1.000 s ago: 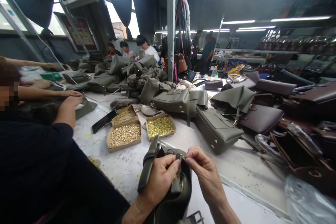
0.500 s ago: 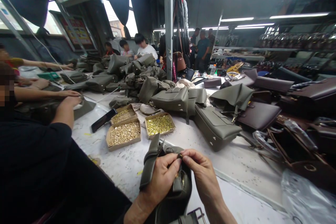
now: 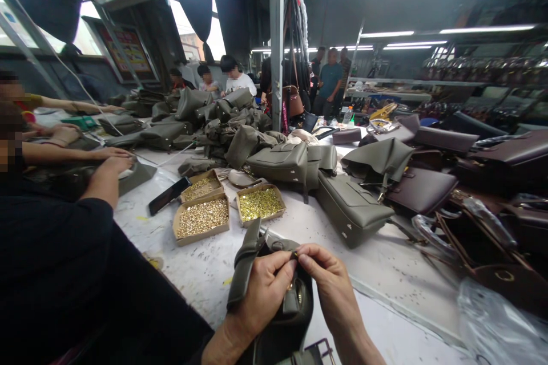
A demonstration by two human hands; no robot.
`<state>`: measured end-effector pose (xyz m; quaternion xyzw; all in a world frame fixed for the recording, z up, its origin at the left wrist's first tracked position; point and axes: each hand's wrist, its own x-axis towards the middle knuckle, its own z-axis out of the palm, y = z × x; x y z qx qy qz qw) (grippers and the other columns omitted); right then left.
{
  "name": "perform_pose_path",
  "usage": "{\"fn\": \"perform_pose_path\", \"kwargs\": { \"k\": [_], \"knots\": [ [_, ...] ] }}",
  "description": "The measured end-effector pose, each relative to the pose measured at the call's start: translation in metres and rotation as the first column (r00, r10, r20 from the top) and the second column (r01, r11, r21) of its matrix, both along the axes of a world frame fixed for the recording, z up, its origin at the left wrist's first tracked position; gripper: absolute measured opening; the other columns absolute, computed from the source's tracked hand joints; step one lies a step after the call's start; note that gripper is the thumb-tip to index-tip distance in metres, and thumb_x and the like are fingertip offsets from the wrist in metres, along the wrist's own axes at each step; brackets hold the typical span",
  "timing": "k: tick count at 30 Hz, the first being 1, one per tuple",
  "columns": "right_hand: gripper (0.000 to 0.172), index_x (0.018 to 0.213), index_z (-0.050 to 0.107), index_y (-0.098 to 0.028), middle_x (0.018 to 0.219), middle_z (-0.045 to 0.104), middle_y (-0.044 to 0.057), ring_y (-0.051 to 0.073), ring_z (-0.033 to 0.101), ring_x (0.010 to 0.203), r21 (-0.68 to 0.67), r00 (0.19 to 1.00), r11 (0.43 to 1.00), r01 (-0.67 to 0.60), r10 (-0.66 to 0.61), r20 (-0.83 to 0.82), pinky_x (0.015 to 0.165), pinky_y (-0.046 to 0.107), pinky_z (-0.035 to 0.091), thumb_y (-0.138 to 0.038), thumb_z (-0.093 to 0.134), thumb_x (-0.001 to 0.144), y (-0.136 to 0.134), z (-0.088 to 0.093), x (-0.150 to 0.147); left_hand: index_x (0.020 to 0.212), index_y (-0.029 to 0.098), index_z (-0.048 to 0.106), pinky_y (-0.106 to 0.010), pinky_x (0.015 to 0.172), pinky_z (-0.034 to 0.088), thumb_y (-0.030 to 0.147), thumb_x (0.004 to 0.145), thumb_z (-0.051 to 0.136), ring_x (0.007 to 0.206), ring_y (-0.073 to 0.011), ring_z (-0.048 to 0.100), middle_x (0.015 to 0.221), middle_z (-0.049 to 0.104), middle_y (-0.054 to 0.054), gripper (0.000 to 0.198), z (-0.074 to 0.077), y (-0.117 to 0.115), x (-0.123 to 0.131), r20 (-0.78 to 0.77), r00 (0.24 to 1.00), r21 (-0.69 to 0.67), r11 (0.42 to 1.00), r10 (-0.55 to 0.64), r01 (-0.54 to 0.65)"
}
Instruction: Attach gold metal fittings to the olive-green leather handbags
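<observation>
the bag (image 3: pixel 281 335), dark olive, lies right under both grips at the near side of the surface (image 3: pixel 190 279), its flap (image 3: pixel 245 271) just left of the left grip (image 3: pixel 265 282) and its body below it. the left grip is narrow, thumb and forefinger pinched on a small dark tab (image 3: pixel 294 254); whether the tab joins the bag is hidden. the right grip (image 3: pixel 327 274) is narrow too, thumb and finger closed on the same tab from the other side, just beside the left fingertips, with a glint of gold between them. a buckle (image 3: pixel 323 350) shows below the right grip, near the bottom edge. a second ago the right fingertips sat a little farther right, with a small gap to the left ones; now the two pinches all but meet, as they did half a second ago, though the gold glint shows more clearly. past the bag, the front tray (image 3: pixel 204 237), the right tray (image 3: pixel 262 221) and the phone (image 3: pixel 169 196) have stayed where they were on the surface.
</observation>
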<state>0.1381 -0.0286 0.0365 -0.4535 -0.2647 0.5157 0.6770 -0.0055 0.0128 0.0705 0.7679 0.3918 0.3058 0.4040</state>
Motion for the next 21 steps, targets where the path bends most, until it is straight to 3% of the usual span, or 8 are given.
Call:
{"fn": "perform_pose_path", "kwargs": {
  "k": [6, 9, 12, 15, 18, 21],
  "knots": [
    [0.028, 0.078, 0.076, -0.02, 0.078, 0.069, 0.001, 0.016, 0.06, 0.078, 0.072, 0.997, 0.997, -0.026, 0.02, 0.078, 0.076, 0.025, 0.049, -0.045, 0.089, 0.072, 0.001, -0.003, -0.001, 0.091, 0.019, 0.073, -0.018, 0.06, 0.049, 0.027, 0.1, 0.049, 0.065, -0.0143, 0.068, 0.071, 0.07, -0.002, 0.027, -0.009, 0.0, -0.003, -0.037, 0.999, 0.256, 0.967, 0.004, 0.006],
    [0.031, 0.078, 0.075, -0.02, 0.077, 0.067, 0.002, 0.018, 0.06, 0.077, 0.143, 0.985, 0.99, -0.017, -0.008, 0.171, 0.075, 0.027, 0.05, -0.049, 0.086, 0.073, 0.005, -0.012, 0.0, 0.1, 0.022, 0.075, -0.017, 0.064, 0.054, 0.024, 0.1, 0.048, 0.07, -0.0155, 0.072, 0.076, 0.074, -0.003, 0.026, -0.015, 0.002, -0.004, -0.022, 1.0, 0.427, 0.904, -0.004, 0.013],
    [0.029, 0.076, 0.075, -0.021, 0.078, 0.067, 0.002, 0.02, 0.061, 0.079, 0.247, 0.947, 0.967, 0.062, -0.136, 0.292, 0.077, 0.028, 0.051, -0.048, 0.083, 0.077, 0.005, -0.019, 0.0, 0.099, 0.022, 0.076, -0.017, 0.063, 0.056, 0.022, 0.099, 0.049, 0.068, -0.0163, 0.073, 0.074, 0.074, -0.004, 0.027, -0.015, 0.005, -0.005, -0.014, 1.0, 0.553, 0.833, -0.014, 0.019],
    [0.02, 0.086, 0.076, -0.024, 0.083, 0.069, 0.002, 0.019, 0.061, 0.079, 0.287, 0.893, 0.948, 0.136, -0.243, 0.38, 0.078, 0.028, 0.051, -0.043, 0.081, 0.081, 0.0, -0.019, 0.0, 0.104, 0.022, 0.074, -0.019, 0.06, 0.056, 0.019, 0.098, 0.05, 0.064, -0.0171, 0.071, 0.073, 0.073, -0.004, 0.026, -0.01, 0.006, -0.005, -0.059, 0.997, 0.631, 0.772, -0.058, 0.082],
    [0.015, 0.087, 0.076, -0.026, 0.085, 0.07, 0.002, 0.021, 0.063, 0.083, 0.321, 0.847, 0.943, 0.091, -0.243, 0.473, 0.079, 0.029, 0.051, -0.04, 0.079, 0.085, -0.005, -0.012, 0.002, 0.105, 0.021, 0.072, -0.022, 0.056, 0.055, 0.014, 0.096, 0.049, 0.062, -0.0177, 0.069, 0.071, 0.071, -0.003, 0.026, -0.005, 0.008, -0.005, -0.111, 0.99, 0.675, 0.724, -0.089, 0.141],
    [0.016, 0.082, 0.074, -0.026, 0.084, 0.069, 0.003, 0.023, 0.064, 0.087, 0.391, 0.788, 0.918, 0.062, -0.286, 0.546, 0.082, 0.031, 0.05, -0.04, 0.072, 0.091, -0.006, -0.001, 0.002, 0.1, 0.02, 0.072, -0.023, 0.068, 0.059, 0.012, 0.096, 0.049, 0.076, -0.0185, 0.073, 0.084, 0.075, -0.006, 0.025, -0.003, 0.007, -0.006, -0.039, 0.994, 0.677, 0.729, -0.099, 0.099]
  ]
}}
